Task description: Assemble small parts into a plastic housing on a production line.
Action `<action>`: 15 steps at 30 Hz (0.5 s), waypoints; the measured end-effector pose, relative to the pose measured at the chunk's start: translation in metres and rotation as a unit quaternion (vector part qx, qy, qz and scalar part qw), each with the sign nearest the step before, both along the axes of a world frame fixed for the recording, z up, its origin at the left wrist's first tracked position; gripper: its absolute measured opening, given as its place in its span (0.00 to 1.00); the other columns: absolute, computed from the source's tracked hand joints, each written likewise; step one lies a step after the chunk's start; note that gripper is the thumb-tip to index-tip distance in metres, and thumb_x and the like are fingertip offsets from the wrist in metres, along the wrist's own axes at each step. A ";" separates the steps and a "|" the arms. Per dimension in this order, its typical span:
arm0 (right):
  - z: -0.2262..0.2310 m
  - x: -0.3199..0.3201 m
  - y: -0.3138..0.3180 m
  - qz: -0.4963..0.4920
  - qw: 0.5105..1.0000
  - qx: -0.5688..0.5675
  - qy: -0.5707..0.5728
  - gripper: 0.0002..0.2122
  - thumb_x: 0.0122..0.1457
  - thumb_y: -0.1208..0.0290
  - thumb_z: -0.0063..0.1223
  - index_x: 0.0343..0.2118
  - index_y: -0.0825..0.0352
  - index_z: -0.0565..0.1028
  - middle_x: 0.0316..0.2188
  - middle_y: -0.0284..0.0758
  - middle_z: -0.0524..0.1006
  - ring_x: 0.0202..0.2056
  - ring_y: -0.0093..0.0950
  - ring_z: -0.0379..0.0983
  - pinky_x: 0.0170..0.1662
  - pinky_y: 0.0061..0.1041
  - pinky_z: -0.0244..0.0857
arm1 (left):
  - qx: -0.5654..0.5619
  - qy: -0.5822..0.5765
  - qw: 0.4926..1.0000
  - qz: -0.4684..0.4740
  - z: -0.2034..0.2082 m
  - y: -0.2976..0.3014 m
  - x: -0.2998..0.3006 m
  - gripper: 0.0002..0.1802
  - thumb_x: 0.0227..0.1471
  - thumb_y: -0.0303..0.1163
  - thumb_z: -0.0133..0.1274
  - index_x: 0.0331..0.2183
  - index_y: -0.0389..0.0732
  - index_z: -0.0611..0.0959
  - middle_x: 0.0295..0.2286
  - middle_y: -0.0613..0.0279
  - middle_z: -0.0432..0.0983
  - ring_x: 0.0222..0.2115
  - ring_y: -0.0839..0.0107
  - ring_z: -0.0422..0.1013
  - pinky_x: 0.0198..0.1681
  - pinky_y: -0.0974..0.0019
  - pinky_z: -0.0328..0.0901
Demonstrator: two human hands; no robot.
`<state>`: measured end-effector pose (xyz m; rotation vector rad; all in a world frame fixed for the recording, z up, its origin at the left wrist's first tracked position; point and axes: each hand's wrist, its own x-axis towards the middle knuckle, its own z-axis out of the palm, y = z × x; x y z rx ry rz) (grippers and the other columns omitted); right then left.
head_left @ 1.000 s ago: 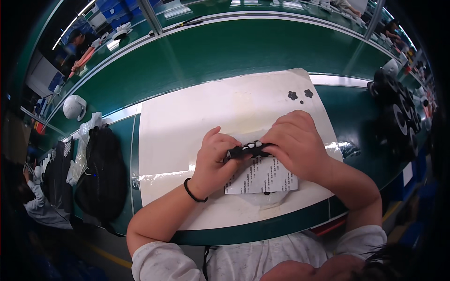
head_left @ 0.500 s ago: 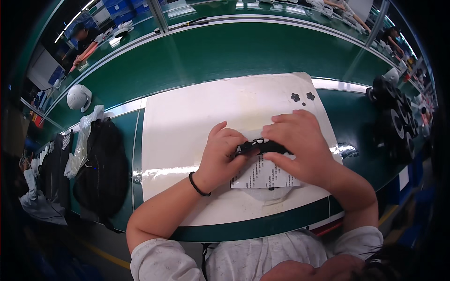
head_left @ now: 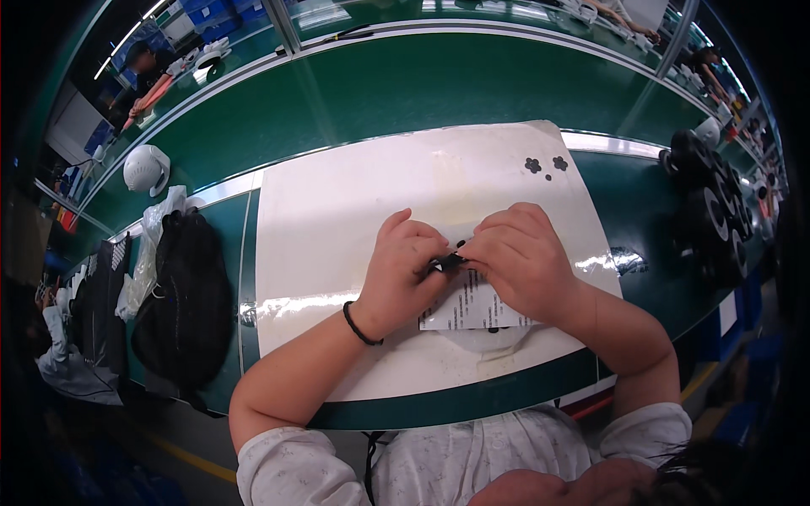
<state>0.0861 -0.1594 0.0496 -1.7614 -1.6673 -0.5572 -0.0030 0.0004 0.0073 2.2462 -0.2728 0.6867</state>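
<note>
Over the white mat (head_left: 329, 244), my left hand (head_left: 403, 268) is closed on a small black piece (head_left: 449, 262). My right hand (head_left: 527, 261) pinches the same piece from the other side, fingertips close to those of the left. Most of the black piece is hidden by the fingers, so its kind cannot be told. Below the hands lies a white backing sheet (head_left: 466, 310) with rows of dark print. A white rounded piece (head_left: 485, 341) shows partly from under that sheet, with a small dark spot at its upper edge.
Two black flower-shaped pieces (head_left: 532, 165) and a small dot lie on the mat's far right. Black round parts (head_left: 713, 211) are heaped at the right. A black cloth bag (head_left: 181, 295) and clear plastic bag (head_left: 152, 244) lie left, below a white rounded housing (head_left: 146, 170). Other people sit beyond.
My right hand has drawn in toward the left; its spread fingers are now bent into a pinch. Less of the black piece shows between the hands.
</note>
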 end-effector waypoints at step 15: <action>0.010 0.000 -0.005 0.044 0.997 -0.033 0.060 0.10 0.41 0.68 0.56 0.28 0.62 0.73 0.26 0.32 0.71 0.34 0.30 0.66 0.41 0.31 0.55 | 0.123 -0.046 0.991 -0.012 0.015 -0.005 0.001 0.14 0.27 0.31 0.58 0.24 0.45 0.75 0.22 0.66 0.70 0.29 0.68 0.67 0.49 0.52 0.50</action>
